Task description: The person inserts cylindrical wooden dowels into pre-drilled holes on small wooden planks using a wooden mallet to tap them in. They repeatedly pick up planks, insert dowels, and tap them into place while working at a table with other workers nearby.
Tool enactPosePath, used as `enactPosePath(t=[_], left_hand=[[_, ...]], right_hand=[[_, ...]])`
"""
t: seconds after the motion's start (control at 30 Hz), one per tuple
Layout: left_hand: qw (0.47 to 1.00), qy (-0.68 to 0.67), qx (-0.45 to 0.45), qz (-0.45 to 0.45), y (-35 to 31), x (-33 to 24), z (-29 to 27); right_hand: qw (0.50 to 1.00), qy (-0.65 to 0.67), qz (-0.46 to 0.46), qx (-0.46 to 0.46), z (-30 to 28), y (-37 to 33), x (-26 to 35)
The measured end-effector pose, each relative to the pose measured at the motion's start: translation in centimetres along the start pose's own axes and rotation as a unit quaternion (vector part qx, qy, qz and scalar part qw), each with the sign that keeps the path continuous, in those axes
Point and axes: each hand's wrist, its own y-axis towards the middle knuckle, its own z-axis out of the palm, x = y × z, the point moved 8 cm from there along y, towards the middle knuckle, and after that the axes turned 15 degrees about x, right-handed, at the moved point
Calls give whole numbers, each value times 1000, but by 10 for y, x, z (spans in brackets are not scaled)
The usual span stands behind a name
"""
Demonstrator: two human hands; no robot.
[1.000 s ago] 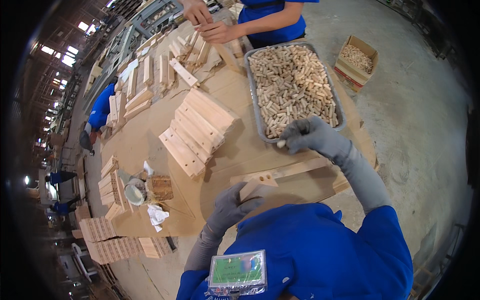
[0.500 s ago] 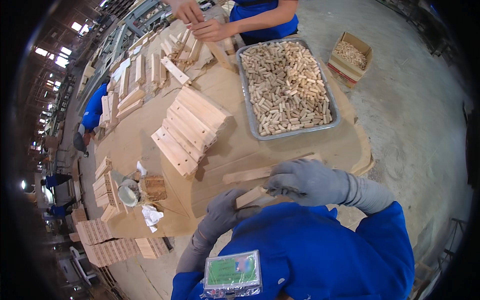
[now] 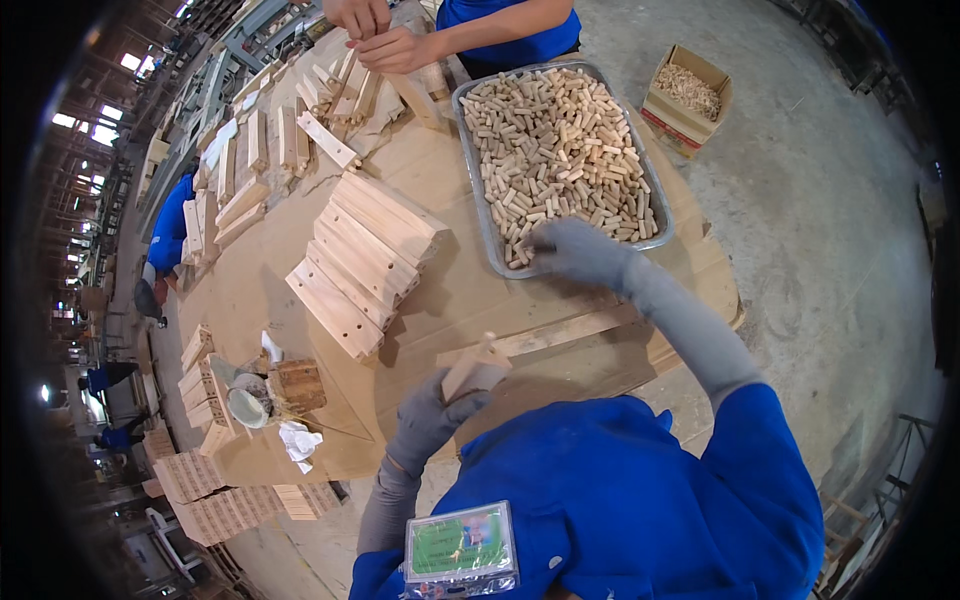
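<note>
My left hand (image 3: 428, 422), in a grey glove, is closed around a short pale wooden bar (image 3: 476, 372). A small peg (image 3: 488, 340) stands out of the bar's far end. My right hand (image 3: 582, 250), gloved too, reaches over the near rim of a metal tray (image 3: 478, 195). Its fingertips touch the wooden dowels (image 3: 560, 150) heaped inside, and whether they pinch one is not visible. A long wooden strip (image 3: 570, 328) lies on the cardboard-covered table (image 3: 440, 310) between my hands and the tray.
Drilled wooden bars (image 3: 365, 260) lie side by side mid-table. At left are a round pot (image 3: 247, 402), a wood block (image 3: 299, 385) and crumpled white paper (image 3: 299, 441). Across the table, a co-worker's hands (image 3: 390, 45) handle wood pieces. A cardboard box (image 3: 690, 95) of dowels stands right.
My right hand has left the wooden bar and moved forward to the tray of dowels. The left hand keeps the bar, now tilted up with a peg showing at its end.
</note>
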Motion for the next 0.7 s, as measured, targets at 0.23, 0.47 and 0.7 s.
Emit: enactPosePath(t=[0.23,0.47,0.7], left_hand=[[991,-135,1,-11,-1,-4,-23],[973,-216,55,64,-9,-23,-18],[988,-95,21,123,-19,-47,-19]], right_hand=[[997,-21,-18,-75,0,36,-38],[860,472,-175,90,5,-44,109],[948,15,-309,-69,-18,-97,158]])
